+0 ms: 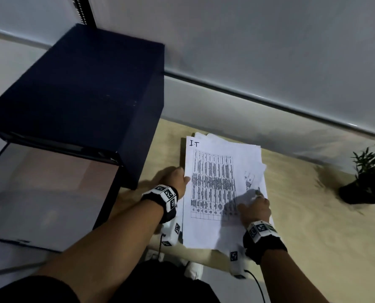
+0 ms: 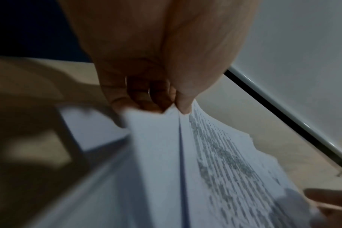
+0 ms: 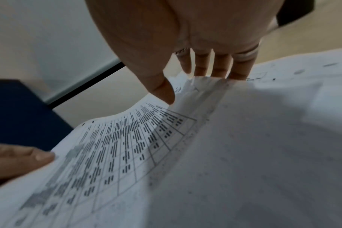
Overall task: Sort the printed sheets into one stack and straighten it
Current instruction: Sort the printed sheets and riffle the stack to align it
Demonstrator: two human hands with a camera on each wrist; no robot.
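A loose stack of printed sheets lies on the beige table. Its top sheet carries a dense table and a handwritten "I.T". Lower sheets stick out unevenly at the far and right edges. My left hand pinches the stack's left edge; in the left wrist view the thumb lies on top of the sheets and the fingers curl underneath. My right hand holds the right side of the sheets. Its thumb rests on top, and its fingers reach behind a raised ridge of paper.
A dark blue box-like cabinet stands just left of the stack. A potted plant sits at the table's right. A grey wall with a rail runs behind. A black cable hangs at the front edge.
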